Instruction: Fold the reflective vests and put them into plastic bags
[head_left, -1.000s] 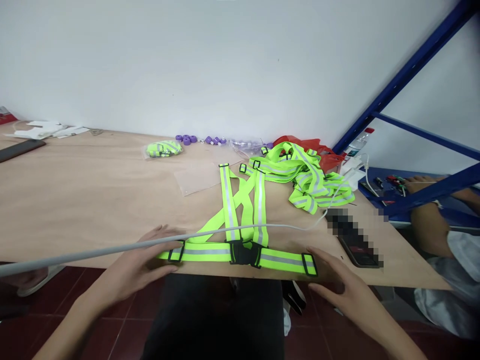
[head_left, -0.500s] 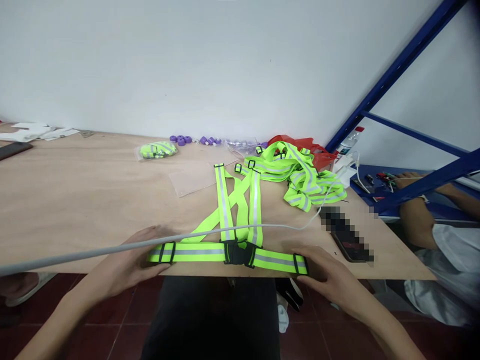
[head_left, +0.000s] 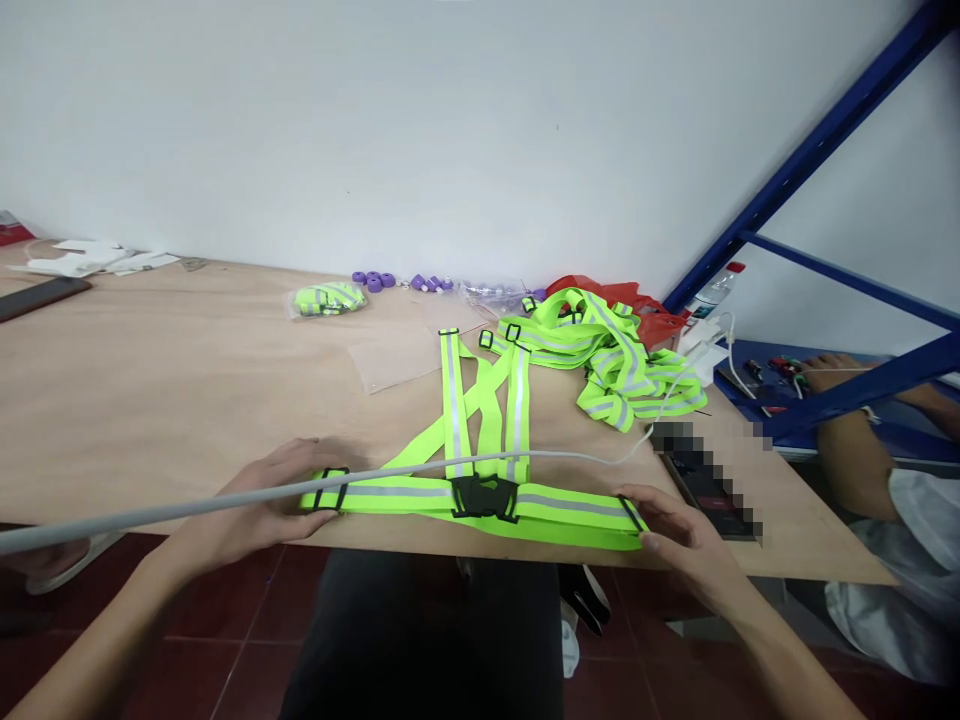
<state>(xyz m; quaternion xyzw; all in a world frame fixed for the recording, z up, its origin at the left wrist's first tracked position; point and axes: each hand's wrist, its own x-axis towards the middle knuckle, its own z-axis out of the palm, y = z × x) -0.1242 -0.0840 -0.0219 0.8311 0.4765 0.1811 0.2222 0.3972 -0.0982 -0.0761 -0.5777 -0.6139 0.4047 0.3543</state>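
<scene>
A neon-green reflective vest (head_left: pixel 405 495) of elastic straps with grey stripes lies at the table's front edge. Its black buckle (head_left: pixel 485 497) sits in the middle of the waist belt, fastened. My left hand (head_left: pixel 281 490) is closed round the belt's left end, beside a black slider. At the right end, my right hand (head_left: pixel 671 520) pinches the belt by another slider, and the belt's lower layer shows beneath. The shoulder straps stretch away from me and cross behind. A grey cable (head_left: pixel 300 488) passes in front of the vest and my left hand.
More reflective straps (head_left: pixel 615 355) are heaped at the back right, near a red bag (head_left: pixel 637 300) and a bottle (head_left: pixel 716 290). A bagged vest (head_left: pixel 328 299), purple pieces (head_left: pixel 373 281) and a phone (head_left: pixel 705 485) lie on the table (head_left: pixel 187 400). A co-worker's arm (head_left: pixel 847 430) is at right.
My right hand has moved right and now grips the belt end, drawing it out. The buckle has turned flatter, and the belt's lower layer has come into sight. The view has shifted slightly.
</scene>
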